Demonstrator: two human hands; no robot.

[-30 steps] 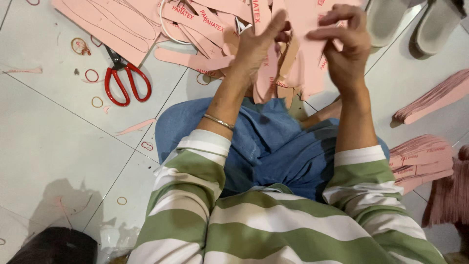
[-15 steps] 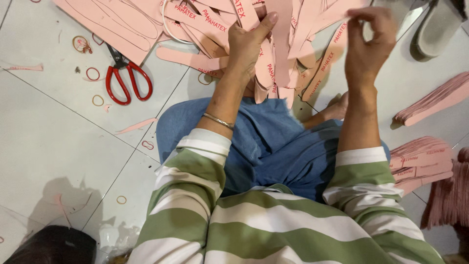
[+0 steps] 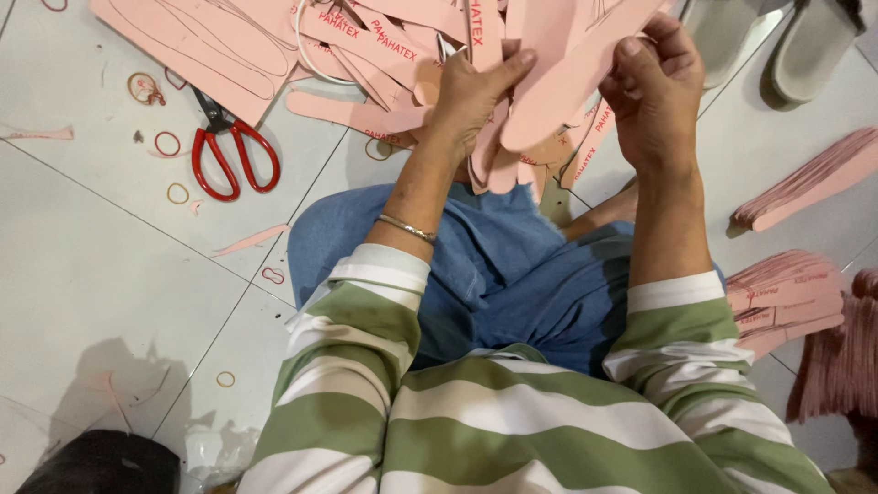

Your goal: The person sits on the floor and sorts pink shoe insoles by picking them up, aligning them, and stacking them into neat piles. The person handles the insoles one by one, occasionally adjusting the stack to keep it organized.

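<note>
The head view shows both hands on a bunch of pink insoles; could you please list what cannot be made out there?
- Pink insoles: their number; they overlap and the left hand and right hand cover parts.
- Pale sandals: toes cut off by the top edge.
- Dark object: cut off by the bottom edge, kind unclear.
- Red scissors: blade tips run under a pink sheet.

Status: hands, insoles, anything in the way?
Left hand grips insole bunch. Right hand holds one insole on top. Scissors on floor, apart.

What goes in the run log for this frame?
left hand: grips pink insole bundle | right hand: holds one pink insole | red scissors: on floor
</note>
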